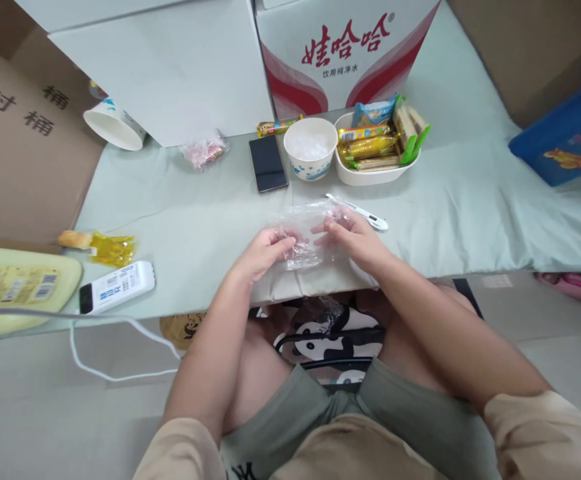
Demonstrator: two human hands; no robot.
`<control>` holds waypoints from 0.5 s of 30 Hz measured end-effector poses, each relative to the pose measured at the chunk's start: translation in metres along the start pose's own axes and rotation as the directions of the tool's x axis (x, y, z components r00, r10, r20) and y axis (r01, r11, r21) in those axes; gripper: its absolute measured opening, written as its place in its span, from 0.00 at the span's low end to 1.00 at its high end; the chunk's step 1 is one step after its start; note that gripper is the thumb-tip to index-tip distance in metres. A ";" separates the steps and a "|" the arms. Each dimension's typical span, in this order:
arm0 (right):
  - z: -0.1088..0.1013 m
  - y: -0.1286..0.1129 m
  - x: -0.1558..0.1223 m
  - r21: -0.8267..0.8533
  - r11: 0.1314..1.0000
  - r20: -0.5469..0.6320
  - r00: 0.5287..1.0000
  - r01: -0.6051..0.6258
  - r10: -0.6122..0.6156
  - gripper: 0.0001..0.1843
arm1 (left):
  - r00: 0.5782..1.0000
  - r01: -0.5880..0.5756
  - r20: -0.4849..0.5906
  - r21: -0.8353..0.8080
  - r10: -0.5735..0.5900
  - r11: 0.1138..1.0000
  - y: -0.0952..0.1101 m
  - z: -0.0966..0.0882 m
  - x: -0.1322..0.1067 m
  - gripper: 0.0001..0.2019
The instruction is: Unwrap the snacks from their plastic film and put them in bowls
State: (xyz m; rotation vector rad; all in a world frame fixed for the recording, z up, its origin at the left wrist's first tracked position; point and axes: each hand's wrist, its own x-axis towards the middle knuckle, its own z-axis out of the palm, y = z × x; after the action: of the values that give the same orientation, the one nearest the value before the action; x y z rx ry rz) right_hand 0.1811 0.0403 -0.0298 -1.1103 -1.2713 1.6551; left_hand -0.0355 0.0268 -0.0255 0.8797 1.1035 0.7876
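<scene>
A crinkled clear plastic bag [306,257] is held between my two hands above the front part of the cloth-covered table [200,247]. My left hand [265,252] grips its left side, fingers curled and thumb on top. On the other side my right hand [357,237] has the bag between thumb and fingers. Beside the right hand lies a white utility knife [373,219], partly hidden by it. Behind the bag stand a paper cup [311,167] with crumpled whitish plastic inside and a white tub [375,177] of wrapped snacks. A dark phone [269,165] lies left of the cup.
White cartons [170,67] line the back. A tipped paper cup [115,127] and a crumpled wrapper [205,150] lie at the left rear. Bread in a yellow wrapper [113,249], a white handheld device [119,287] and a cable [95,370] are front left. A blue box [565,133] is right.
</scene>
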 end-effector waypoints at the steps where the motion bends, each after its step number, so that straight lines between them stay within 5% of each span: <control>1: -0.001 0.000 0.000 -0.012 1.000 0.008 1.000 -0.026 0.026 0.19 | 0.999 -0.005 -0.052 0.036 0.007 0.999 -0.002 0.000 0.002 0.20; 4: -0.007 -0.001 0.000 -0.095 0.992 0.068 0.994 -0.078 0.085 0.18 | 0.980 -0.095 -0.169 0.067 0.105 0.993 -0.006 -0.002 0.004 0.17; 8: -0.013 -0.003 -0.004 -0.101 0.995 0.066 0.998 -0.011 0.018 0.21 | 0.975 -0.141 -0.162 0.061 0.150 0.988 -0.004 -0.006 0.001 0.19; 15: -0.017 -0.006 -0.003 0.301 0.953 0.053 0.998 -0.037 0.022 0.19 | 0.989 -0.146 -0.002 -0.164 0.148 0.976 0.011 -0.012 -0.007 0.16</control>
State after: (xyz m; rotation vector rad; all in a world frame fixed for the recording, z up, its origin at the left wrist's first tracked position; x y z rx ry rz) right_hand 0.1984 0.0439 -0.0251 -0.9104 -0.9914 1.8366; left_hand -0.0499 0.0281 -0.0151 0.8321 0.9573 0.9810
